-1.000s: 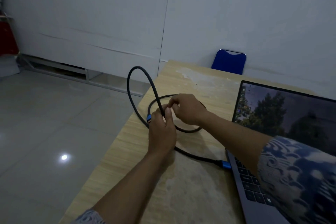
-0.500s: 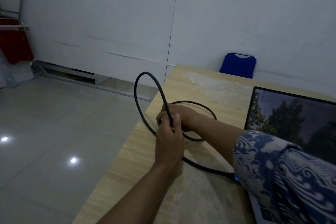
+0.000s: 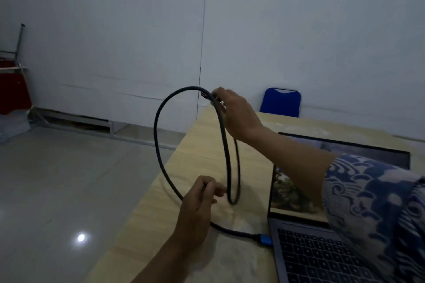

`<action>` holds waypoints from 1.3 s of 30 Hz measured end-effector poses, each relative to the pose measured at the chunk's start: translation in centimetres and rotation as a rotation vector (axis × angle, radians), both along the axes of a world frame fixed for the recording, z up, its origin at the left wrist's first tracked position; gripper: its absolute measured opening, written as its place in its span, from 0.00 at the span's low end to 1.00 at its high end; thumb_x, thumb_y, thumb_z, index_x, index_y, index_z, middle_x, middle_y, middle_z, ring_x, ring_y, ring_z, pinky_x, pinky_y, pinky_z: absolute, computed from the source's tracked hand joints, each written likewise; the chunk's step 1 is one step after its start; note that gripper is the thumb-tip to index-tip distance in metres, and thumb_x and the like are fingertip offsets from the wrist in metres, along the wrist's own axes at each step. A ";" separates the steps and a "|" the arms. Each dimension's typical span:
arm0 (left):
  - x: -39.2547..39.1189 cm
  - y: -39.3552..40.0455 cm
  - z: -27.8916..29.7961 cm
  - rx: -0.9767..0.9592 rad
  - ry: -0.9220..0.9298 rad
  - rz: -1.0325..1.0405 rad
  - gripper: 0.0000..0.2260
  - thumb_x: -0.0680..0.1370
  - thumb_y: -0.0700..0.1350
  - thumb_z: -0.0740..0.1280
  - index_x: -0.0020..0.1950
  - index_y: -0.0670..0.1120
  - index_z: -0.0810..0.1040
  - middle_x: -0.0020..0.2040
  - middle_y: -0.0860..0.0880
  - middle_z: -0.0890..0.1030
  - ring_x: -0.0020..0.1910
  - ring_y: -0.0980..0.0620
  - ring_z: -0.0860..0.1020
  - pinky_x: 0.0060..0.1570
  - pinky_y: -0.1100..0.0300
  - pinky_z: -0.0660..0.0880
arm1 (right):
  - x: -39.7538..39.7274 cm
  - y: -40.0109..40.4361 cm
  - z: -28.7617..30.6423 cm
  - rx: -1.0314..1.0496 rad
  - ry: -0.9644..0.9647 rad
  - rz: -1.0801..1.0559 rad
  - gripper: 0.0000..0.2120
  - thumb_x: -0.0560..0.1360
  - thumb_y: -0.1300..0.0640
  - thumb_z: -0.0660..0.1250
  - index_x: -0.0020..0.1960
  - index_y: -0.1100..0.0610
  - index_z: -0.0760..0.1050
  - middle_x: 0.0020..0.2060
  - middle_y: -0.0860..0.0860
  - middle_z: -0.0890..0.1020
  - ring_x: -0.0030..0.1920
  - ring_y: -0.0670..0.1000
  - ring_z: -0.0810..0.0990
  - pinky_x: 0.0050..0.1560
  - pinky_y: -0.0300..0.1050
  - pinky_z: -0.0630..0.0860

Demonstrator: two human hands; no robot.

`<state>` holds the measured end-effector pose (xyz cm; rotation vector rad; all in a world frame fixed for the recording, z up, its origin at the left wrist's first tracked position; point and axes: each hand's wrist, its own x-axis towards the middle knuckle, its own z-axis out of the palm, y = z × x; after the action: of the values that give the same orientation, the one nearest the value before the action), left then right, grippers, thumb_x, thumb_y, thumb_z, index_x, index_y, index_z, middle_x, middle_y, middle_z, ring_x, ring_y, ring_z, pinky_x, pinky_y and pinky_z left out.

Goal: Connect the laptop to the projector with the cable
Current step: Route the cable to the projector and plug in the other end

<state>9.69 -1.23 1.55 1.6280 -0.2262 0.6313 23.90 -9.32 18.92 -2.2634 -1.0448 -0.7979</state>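
Observation:
A black cable (image 3: 158, 140) forms a tall loop above the wooden table (image 3: 202, 145). Its blue plug (image 3: 264, 239) sits in the left side of the open grey laptop (image 3: 317, 257), whose screen is lit. My right hand (image 3: 236, 112) is raised and pinches the top of the loop. My left hand (image 3: 197, 202) is low over the table, fingers closed on the cable near the loop's bottom. The cable's free end is hidden in my hands. No projector is in view.
A blue chair (image 3: 281, 102) stands behind the table's far edge against the white wall. The table's left edge drops to a tiled floor (image 3: 69, 179). Red furniture (image 3: 12, 89) stands at the far left.
My right hand has risen from the table, lifting the cable into a tall loop. My left hand stayed low on the cable. The view shifted left.

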 end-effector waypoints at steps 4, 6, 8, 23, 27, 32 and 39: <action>-2.5 -2.1 2.4 0.049 -0.039 -0.061 0.17 0.80 0.64 0.56 0.61 0.57 0.75 0.57 0.54 0.81 0.58 0.53 0.79 0.56 0.62 0.74 | -1.4 -1.2 2.4 -0.010 -0.008 -0.029 0.08 0.82 0.53 0.60 0.59 0.54 0.72 0.46 0.55 0.80 0.41 0.57 0.79 0.42 0.59 0.80; -3.7 -3.2 3.4 0.121 -0.044 -0.116 0.16 0.81 0.64 0.55 0.59 0.58 0.75 0.52 0.53 0.83 0.54 0.52 0.81 0.55 0.60 0.74 | -1.9 -1.2 3.0 -0.019 -0.001 -0.065 0.08 0.83 0.53 0.59 0.58 0.55 0.72 0.44 0.56 0.79 0.40 0.56 0.78 0.41 0.59 0.79; -5.3 -4.1 4.0 0.119 -0.054 -0.139 0.14 0.81 0.62 0.55 0.54 0.58 0.77 0.42 0.52 0.83 0.44 0.53 0.81 0.49 0.60 0.75 | -2.6 -1.4 3.3 -0.012 0.053 -0.085 0.09 0.82 0.52 0.59 0.58 0.55 0.73 0.45 0.57 0.79 0.41 0.57 0.78 0.43 0.59 0.79; -6.6 -2.2 18.7 -0.597 0.183 -0.237 0.16 0.84 0.55 0.54 0.48 0.49 0.76 0.27 0.55 0.63 0.20 0.59 0.61 0.20 0.67 0.58 | -9.8 -8.4 -3.7 0.022 0.809 -0.110 0.16 0.82 0.52 0.61 0.67 0.55 0.75 0.43 0.56 0.81 0.37 0.53 0.81 0.27 0.43 0.79; -5.0 -1.8 20.5 -0.819 0.308 -0.344 0.16 0.85 0.50 0.53 0.42 0.49 0.72 0.23 0.55 0.63 0.17 0.61 0.62 0.16 0.69 0.58 | -14.8 -11.9 -5.9 0.103 1.079 0.025 0.21 0.82 0.59 0.61 0.72 0.41 0.68 0.50 0.58 0.81 0.40 0.56 0.85 0.31 0.48 0.82; -2.3 -3.0 20.8 -1.013 0.380 -0.271 0.17 0.85 0.45 0.48 0.41 0.48 0.71 0.20 0.56 0.63 0.15 0.60 0.63 0.15 0.71 0.55 | -21.1 -15.9 -9.0 0.223 1.348 0.277 0.15 0.81 0.58 0.60 0.56 0.43 0.81 0.46 0.58 0.84 0.33 0.53 0.84 0.25 0.43 0.78; 0.6 -5.0 20.7 -0.979 0.458 -0.089 0.15 0.80 0.37 0.48 0.37 0.46 0.67 0.25 0.51 0.66 0.15 0.55 0.61 0.16 0.70 0.62 | -27.9 -21.1 -9.7 0.666 1.875 0.759 0.38 0.71 0.29 0.61 0.52 0.64 0.82 0.41 0.61 0.82 0.39 0.60 0.81 0.36 0.48 0.76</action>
<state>10.33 -6.26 22.27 0.7630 0.3144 0.2069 -4.04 -30.44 9.26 -0.9654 -0.3662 1.0427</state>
